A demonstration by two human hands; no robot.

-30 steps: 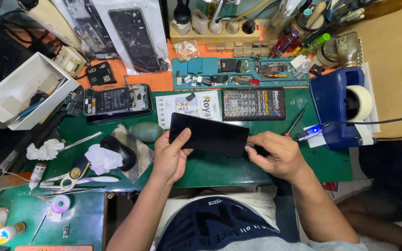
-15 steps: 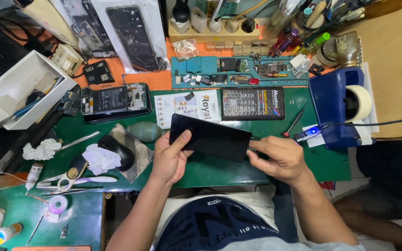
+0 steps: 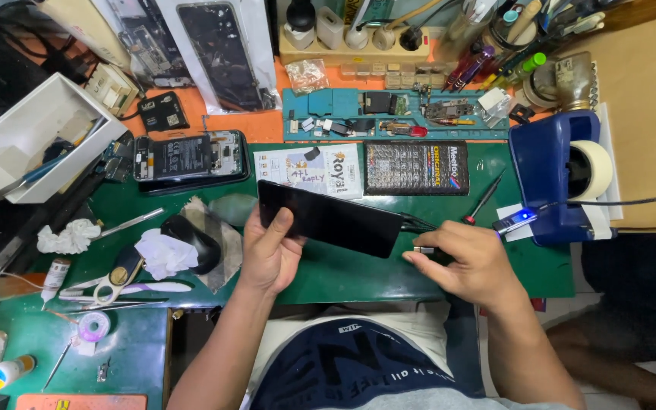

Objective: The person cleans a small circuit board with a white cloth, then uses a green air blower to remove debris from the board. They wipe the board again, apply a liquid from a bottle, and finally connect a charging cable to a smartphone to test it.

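The left hand (image 3: 271,250) grips a flat black phone panel (image 3: 329,218) by its left end — fingers curled over the top face, palm beneath — and holds it just above the green work mat (image 3: 358,273), near the middle of the mat's front half. The panel runs slantwise, its left end nearer the mat's far edge and its right end lower, towards the front edge. Nearly all of it lies to the right of that grip, unsupported from below.

The right hand (image 3: 468,262) sits just off the panel's right end, thumb and forefinger pinched shut on a small pale connector (image 3: 423,249). Thin dark cables (image 3: 417,224) run from the panel's right end toward that pinch; whether the connector touches the panel cannot be made out.

Beyond the panel, along the mat's far edge, lie an opened phone (image 3: 191,158) with its insides showing, a printed white card (image 3: 311,170) and a dark flat packet (image 3: 417,167). A blue tape dispenser (image 3: 552,171) stands at the mat's right edge — a red-handled screwdriver (image 3: 484,199) lies just beside it. At the left edge are scissors (image 3: 111,277) and crumpled white tissue (image 3: 162,252).
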